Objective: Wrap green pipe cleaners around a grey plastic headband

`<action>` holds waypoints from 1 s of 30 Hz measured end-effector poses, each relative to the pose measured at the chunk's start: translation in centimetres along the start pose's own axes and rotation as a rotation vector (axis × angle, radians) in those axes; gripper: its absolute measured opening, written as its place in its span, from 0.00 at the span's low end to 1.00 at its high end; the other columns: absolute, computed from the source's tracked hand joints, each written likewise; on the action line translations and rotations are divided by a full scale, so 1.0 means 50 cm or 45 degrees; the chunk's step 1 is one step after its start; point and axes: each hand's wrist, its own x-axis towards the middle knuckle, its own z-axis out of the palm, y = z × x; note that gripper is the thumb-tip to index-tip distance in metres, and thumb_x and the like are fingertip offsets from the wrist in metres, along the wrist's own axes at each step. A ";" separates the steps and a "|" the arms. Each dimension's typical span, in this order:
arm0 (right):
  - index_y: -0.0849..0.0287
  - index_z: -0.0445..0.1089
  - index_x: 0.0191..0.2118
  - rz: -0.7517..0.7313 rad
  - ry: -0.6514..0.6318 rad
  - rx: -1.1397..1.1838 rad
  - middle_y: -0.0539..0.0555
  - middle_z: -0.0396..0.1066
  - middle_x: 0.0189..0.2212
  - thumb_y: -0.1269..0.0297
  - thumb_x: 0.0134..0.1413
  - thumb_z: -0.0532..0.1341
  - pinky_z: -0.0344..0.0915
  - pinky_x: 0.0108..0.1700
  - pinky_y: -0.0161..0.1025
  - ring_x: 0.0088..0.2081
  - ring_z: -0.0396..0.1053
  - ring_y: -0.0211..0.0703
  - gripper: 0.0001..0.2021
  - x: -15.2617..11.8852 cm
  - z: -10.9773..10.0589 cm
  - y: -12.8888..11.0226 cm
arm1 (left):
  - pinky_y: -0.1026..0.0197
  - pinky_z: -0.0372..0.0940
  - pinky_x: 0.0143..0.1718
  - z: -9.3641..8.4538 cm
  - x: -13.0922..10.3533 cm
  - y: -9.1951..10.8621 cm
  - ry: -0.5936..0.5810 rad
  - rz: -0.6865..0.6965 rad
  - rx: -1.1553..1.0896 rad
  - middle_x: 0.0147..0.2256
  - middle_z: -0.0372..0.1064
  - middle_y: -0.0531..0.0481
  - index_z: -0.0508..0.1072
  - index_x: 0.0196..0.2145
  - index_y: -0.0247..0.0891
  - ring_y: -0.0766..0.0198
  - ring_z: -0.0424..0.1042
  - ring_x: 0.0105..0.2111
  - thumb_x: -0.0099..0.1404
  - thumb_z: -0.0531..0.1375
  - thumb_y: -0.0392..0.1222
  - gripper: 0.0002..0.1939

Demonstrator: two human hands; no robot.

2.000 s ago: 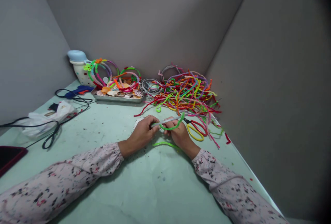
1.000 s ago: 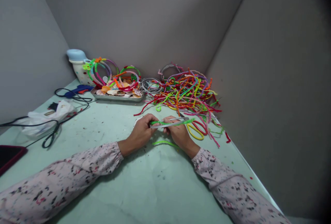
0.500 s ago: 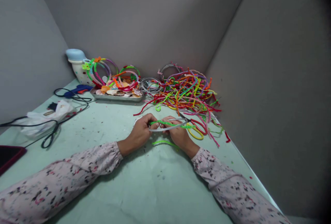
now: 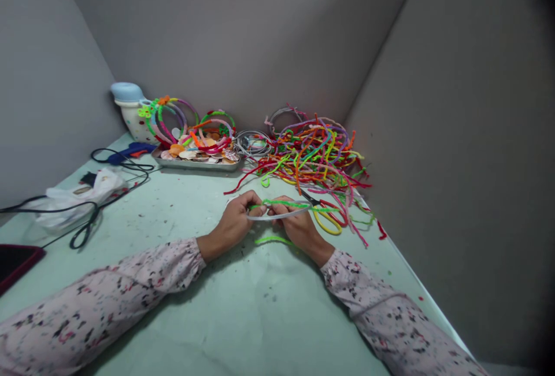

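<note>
A thin pale grey headband hoop [image 4: 277, 217] lies level between my hands, above the table. My left hand [image 4: 236, 220] is closed in a pinch on the hoop's left part. Along the hoop runs a bright green pipe cleaner [image 4: 284, 205], its free end reaching to the right past my knuckles. My right hand [image 4: 301, 225] is closed too, fingertips pinching the pipe cleaner close to the left fingertips; the exact grip is partly hidden by the fingers. Beneath the hands, another green pipe cleaner [image 4: 273, 239] rests on the table.
Scissors [image 4: 327, 222] with red and yellow handles lie right of my right hand. Behind is a heap of coloured pipe cleaners [image 4: 316, 150]. A metal tray [image 4: 197, 164] holds discs and wrapped headbands. Left are a plastic bag [image 4: 78, 196], black cable [image 4: 93, 214] and white container [image 4: 132, 118].
The hoop and green pipe cleaner have shifted slightly to the left and turned a little. The pipe cleaner's loose end now lies straighter to the right. Both hands keep nearly the same place.
</note>
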 end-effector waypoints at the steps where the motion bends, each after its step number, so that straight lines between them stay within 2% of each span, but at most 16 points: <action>1: 0.58 0.68 0.24 0.012 0.004 -0.024 0.49 0.65 0.21 0.57 0.58 0.54 0.58 0.26 0.34 0.23 0.62 0.37 0.15 -0.001 0.000 0.001 | 0.66 0.52 0.24 0.000 0.001 -0.002 0.003 -0.007 -0.002 0.21 0.59 0.58 0.65 0.27 0.37 0.70 0.56 0.22 0.58 0.58 0.42 0.07; 4: 0.59 0.66 0.21 0.053 0.024 -0.063 0.49 0.65 0.21 0.52 0.58 0.54 0.59 0.28 0.34 0.24 0.62 0.37 0.20 -0.002 0.002 0.006 | 0.67 0.52 0.22 0.001 0.004 -0.008 0.006 -0.038 -0.020 0.20 0.59 0.58 0.64 0.26 0.37 0.70 0.56 0.21 0.57 0.59 0.43 0.08; 7: 0.60 0.68 0.22 0.097 0.043 -0.060 0.49 0.66 0.20 0.51 0.57 0.55 0.59 0.28 0.34 0.24 0.63 0.37 0.19 -0.001 0.004 0.013 | 0.67 0.51 0.22 0.001 0.004 -0.010 0.011 -0.041 -0.040 0.19 0.58 0.58 0.64 0.26 0.37 0.70 0.56 0.20 0.57 0.59 0.45 0.10; 10: 0.60 0.69 0.24 0.120 0.066 -0.022 0.49 0.66 0.19 0.55 0.55 0.56 0.58 0.26 0.33 0.23 0.63 0.36 0.16 0.000 0.004 0.016 | 0.67 0.51 0.21 0.003 0.003 -0.012 0.007 -0.034 -0.033 0.20 0.58 0.58 0.65 0.27 0.37 0.70 0.55 0.20 0.57 0.60 0.45 0.10; 14: 0.60 0.68 0.24 0.058 0.073 -0.007 0.47 0.65 0.18 0.63 0.53 0.56 0.57 0.25 0.32 0.22 0.62 0.35 0.10 0.001 0.001 0.011 | 0.68 0.51 0.21 0.006 0.003 -0.013 0.003 -0.042 -0.001 0.20 0.58 0.58 0.66 0.28 0.37 0.71 0.55 0.20 0.58 0.59 0.46 0.10; 16: 0.60 0.68 0.24 0.050 0.079 -0.017 0.47 0.65 0.18 0.65 0.53 0.56 0.57 0.25 0.32 0.22 0.62 0.35 0.10 0.002 0.000 0.008 | 0.68 0.51 0.21 0.007 0.002 -0.013 -0.004 -0.042 0.001 0.19 0.58 0.58 0.66 0.28 0.37 0.71 0.55 0.19 0.59 0.58 0.46 0.10; 22: 0.60 0.68 0.22 0.113 0.088 -0.114 0.49 0.65 0.17 0.54 0.57 0.55 0.59 0.26 0.33 0.21 0.63 0.36 0.18 0.001 0.002 0.003 | 0.67 0.51 0.21 0.005 0.002 -0.015 -0.036 -0.060 -0.022 0.19 0.58 0.58 0.65 0.28 0.37 0.70 0.56 0.19 0.61 0.57 0.48 0.11; 26: 0.59 0.68 0.23 0.006 0.074 -0.137 0.49 0.66 0.18 0.53 0.59 0.53 0.59 0.27 0.34 0.22 0.63 0.36 0.19 -0.001 0.004 0.001 | 0.67 0.51 0.21 0.002 0.003 -0.017 -0.027 -0.045 -0.014 0.19 0.59 0.57 0.65 0.27 0.37 0.69 0.56 0.20 0.60 0.57 0.49 0.13; 30: 0.59 0.68 0.24 -0.019 0.064 -0.171 0.49 0.67 0.19 0.54 0.59 0.53 0.61 0.29 0.34 0.23 0.65 0.37 0.18 -0.005 0.003 -0.003 | 0.66 0.51 0.21 0.001 0.004 -0.018 -0.023 -0.059 -0.006 0.19 0.60 0.57 0.66 0.26 0.37 0.69 0.56 0.20 0.60 0.57 0.50 0.13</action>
